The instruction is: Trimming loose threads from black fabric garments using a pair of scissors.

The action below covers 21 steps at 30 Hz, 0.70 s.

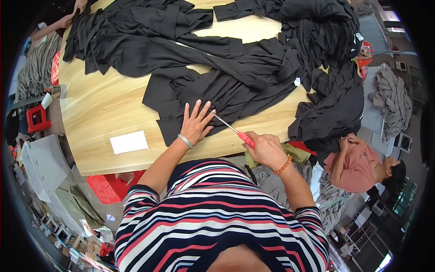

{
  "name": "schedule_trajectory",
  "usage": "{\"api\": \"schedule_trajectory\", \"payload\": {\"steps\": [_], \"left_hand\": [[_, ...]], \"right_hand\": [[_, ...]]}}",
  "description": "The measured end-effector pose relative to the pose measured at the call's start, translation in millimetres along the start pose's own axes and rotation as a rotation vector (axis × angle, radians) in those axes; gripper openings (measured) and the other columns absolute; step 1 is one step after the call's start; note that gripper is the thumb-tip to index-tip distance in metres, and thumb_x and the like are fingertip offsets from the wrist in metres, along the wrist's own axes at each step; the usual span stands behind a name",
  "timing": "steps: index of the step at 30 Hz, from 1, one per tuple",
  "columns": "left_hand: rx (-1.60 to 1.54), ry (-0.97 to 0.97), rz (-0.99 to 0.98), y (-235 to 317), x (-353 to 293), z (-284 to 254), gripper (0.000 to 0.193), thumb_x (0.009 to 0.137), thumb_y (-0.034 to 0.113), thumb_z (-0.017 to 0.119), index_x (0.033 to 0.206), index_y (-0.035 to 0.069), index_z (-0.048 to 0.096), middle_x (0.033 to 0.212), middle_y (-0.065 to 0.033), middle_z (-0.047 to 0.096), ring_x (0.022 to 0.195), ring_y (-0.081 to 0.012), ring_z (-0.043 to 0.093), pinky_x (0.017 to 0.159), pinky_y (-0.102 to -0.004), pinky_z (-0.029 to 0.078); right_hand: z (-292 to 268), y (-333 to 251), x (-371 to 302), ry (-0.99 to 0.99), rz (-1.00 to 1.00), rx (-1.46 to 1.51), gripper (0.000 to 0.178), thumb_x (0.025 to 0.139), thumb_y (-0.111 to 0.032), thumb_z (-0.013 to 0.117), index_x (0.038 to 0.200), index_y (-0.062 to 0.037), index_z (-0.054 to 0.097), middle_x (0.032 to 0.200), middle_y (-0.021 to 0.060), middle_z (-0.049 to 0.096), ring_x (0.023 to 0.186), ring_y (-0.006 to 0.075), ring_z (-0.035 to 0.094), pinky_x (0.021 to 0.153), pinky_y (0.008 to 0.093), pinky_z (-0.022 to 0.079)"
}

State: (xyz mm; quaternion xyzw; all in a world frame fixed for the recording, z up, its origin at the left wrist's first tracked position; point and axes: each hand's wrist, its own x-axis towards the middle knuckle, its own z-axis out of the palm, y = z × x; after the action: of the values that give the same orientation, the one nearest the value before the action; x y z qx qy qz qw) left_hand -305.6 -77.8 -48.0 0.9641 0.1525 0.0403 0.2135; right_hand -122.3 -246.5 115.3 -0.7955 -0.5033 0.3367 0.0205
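Note:
A black shirt [217,88] lies crumpled across the wooden table in front of me. My left hand [196,124] rests flat on its near edge, fingers spread, with a bangle on the wrist. In my right hand [266,147] is a thin metal tool with a red handle [246,138], its shaft pointing up and left. The tip meets the black cloth beside my left fingertips; its exact shape is too small to make out.
More black shirts [145,41] spread over the far side of the wooden table [95,104], and others are heaped [319,36] at the right. A white paper [129,142] lies near the left edge. One co-worker [358,163] stands right; another's hands [68,20] touch cloth far left.

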Motion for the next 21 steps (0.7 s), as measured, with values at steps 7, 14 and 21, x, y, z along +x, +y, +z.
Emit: {"api": "schedule_trajectory", "payload": {"steps": [7,14,21], "left_hand": [[0.031,0.016,-0.001,-4,-3,11,0.063,0.078,0.033,0.071,0.137,0.026,0.049,0.154,-0.0018,0.029,0.144,-0.0314,0.019,0.104,-0.075,0.007],[-0.081,0.064,0.043,-16,-3,6,0.062,0.079,0.031,0.069,0.137,0.02,0.049,0.154,-0.0037,0.029,0.144,-0.0318,0.018,0.106,-0.0735,0.007],[-0.405,0.414,-0.181,-39,-7,20,0.06,0.075,0.007,0.067,0.133,0.009,0.051,0.135,-0.014,0.051,0.127,-0.0324,0.046,0.11,-0.0503,0.025]], "right_hand": [[14,-31,29,-0.003,-0.16,0.005,0.02,0.083,-0.023,0.062,0.093,-0.0059,0.062,0.067,0.0159,0.065,0.067,0.0326,0.066,0.063,0.0427,0.052],[24,-41,43,0.035,-0.222,0.017,0.019,0.082,-0.022,0.063,0.088,-0.0042,0.062,0.069,0.0168,0.065,0.069,0.0336,0.066,0.063,0.0436,0.052],[10,15,6,-0.025,0.08,0.058,0.031,0.085,-0.028,0.064,0.112,-0.0121,0.061,0.081,0.0163,0.067,0.078,0.0365,0.065,0.072,0.0454,0.051]]}}
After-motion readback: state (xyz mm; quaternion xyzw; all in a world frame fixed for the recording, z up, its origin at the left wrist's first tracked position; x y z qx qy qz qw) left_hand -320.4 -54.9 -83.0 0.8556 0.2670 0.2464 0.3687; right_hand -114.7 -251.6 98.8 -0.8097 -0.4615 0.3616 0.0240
